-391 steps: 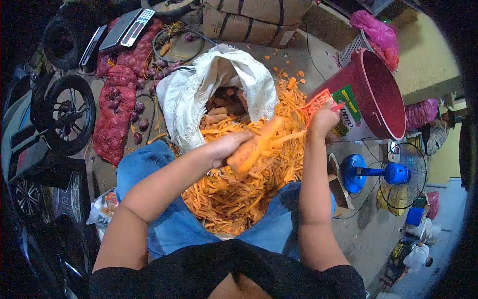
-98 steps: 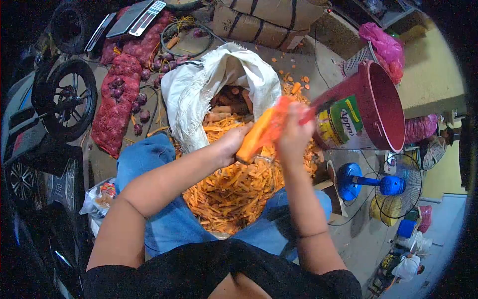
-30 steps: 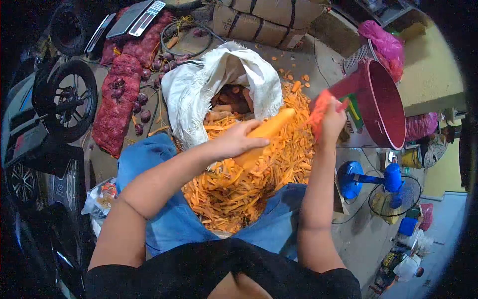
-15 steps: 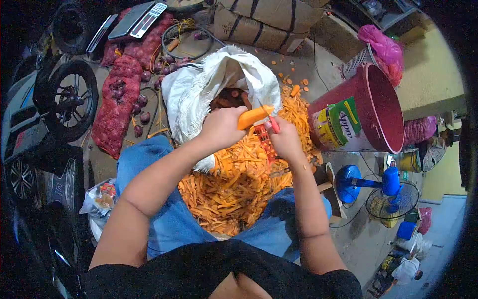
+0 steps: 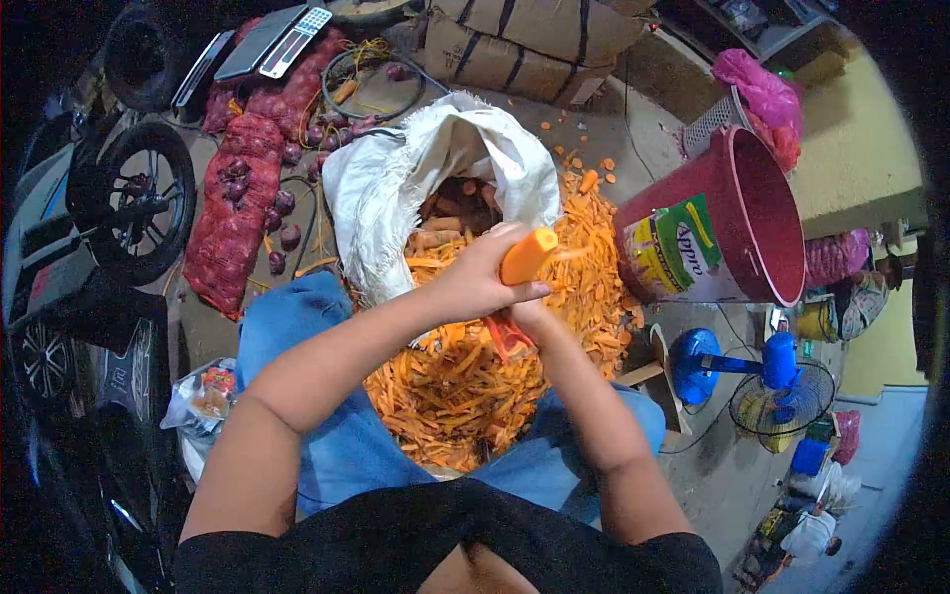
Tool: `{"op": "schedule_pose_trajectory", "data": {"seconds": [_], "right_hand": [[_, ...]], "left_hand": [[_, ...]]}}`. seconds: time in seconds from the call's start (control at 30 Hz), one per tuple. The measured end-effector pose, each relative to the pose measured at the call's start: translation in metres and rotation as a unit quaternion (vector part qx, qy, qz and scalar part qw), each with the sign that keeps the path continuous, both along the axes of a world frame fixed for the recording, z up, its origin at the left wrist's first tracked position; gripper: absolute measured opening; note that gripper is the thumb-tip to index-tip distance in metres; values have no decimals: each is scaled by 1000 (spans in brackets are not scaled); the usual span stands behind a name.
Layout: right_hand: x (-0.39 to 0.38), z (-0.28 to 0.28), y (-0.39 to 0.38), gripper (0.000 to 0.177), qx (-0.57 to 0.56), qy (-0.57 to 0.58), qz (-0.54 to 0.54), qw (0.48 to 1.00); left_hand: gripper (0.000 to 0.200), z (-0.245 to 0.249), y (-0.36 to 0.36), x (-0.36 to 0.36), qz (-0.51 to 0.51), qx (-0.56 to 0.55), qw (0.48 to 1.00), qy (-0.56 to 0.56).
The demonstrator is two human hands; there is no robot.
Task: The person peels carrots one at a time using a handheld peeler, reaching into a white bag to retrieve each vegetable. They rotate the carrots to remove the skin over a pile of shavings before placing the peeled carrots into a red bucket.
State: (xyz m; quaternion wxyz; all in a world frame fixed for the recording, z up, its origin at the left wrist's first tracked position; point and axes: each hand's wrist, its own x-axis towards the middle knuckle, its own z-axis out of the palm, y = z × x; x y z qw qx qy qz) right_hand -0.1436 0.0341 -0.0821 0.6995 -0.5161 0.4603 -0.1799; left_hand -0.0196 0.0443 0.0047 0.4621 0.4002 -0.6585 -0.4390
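My left hand [image 5: 483, 275] is wrapped round a peeled orange carrot [image 5: 528, 255], its blunt end facing up and right. Just below it, my right hand [image 5: 531, 317] is closed and partly hidden behind the left; the red-handled peeler it grips is mostly out of sight. A red plastic piece [image 5: 510, 339] shows beside the right hand, over the shavings. Carrot peelings [image 5: 465, 396] lie in a deep heap between my knees and beyond my hands. An open white woven sack [image 5: 371, 203] stands behind, with unpeeled carrots [image 5: 440, 238] at its mouth.
To the right stands a large dark-red bucket [image 5: 727, 218], tilted in view, near a blue fan [image 5: 762, 366]. Red net sacks of onions [image 5: 237, 208], a scale [image 5: 297, 42] and a motorbike wheel [image 5: 143, 198] are left. Cartons [image 5: 534, 49] lie behind the sack. Another person [image 5: 811, 535] is far right.
The carrot has turned from lying sideways to pointing up toward me. My right hand has moved down and left, behind the left hand, and the peeler has dropped from view.
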Motion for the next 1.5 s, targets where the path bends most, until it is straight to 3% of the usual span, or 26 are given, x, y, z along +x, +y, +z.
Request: {"op": "schedule_pose_trajectory", "data": {"seconds": [0.03, 0.13, 0.17, 0.2, 0.27, 0.33, 0.4, 0.47, 0.53, 0.57, 0.63, 0.67, 0.73, 0.97, 1.07, 1.27, 1.37, 1.5], "right_hand": [[2, -5, 3, 38, 5, -114, -49, 992], [9, 46, 1, 29, 50, -161, -20, 985], [11, 40, -5, 32, 110, -240, -94, 960], [7, 37, -10, 32, 111, -240, -92, 960], [-2, 41, -20, 32, 141, -233, -156, 950], [-11, 25, -35, 31, 98, -199, -180, 958], [-16, 23, -44, 30, 52, -192, -235, 952], [-24, 29, -51, 32, 51, -177, -184, 965], [-26, 32, -53, 32, 57, -134, -214, 966], [-26, 27, -53, 32, 57, -135, -214, 966], [-24, 13, -53, 29, 110, -214, -230, 943], [-23, 16, -50, 29, 110, -214, -230, 943], [-21, 26, -45, 26, 109, -184, -172, 961], [-15, 38, -39, 23, 167, -206, -178, 948], [-16, 39, -38, 23, 177, -216, -157, 947], [-12, 42, -37, 26, 171, -181, -225, 942], [-23, 26, -42, 26, 176, -211, -166, 947], [-18, 40, -36, 25, 166, -209, -225, 937]], "left_hand": [[35, -5, -1, -1, 3, -12, 1000, 0], [34, -13, -2, 4, 27, -21, 999, -1], [33, -11, -2, 7, 50, -21, 999, 2], [33, -7, -3, 10, 52, -21, 998, 2], [29, 2, -3, 17, 30, 81, 992, 90], [27, -6, -7, 27, 31, 85, 995, 46], [29, 0, -6, 34, 3, 166, 984, 69], [34, 6, -6, 38, -21, 182, 982, 44], [36, 13, -3, 37, -50, 236, 955, 173], [36, 9, -4, 37, -50, 236, 955, 172], [36, -2, -4, 36, -103, 283, 896, 326], [36, 2, -4, 39, -103, 283, 896, 326], [40, 13, -4, 46, -206, 327, 803, 453], [51, 15, -4, 44, -220, 277, 870, 343], [53, 17, -4, 45, -230, 280, 862, 356], [49, 16, -7, 45, -257, 293, 836, 386], [48, 16, -8, 45, -250, 302, 833, 390], [48, 10, -12, 44, -255, 295, 844, 369]]}}
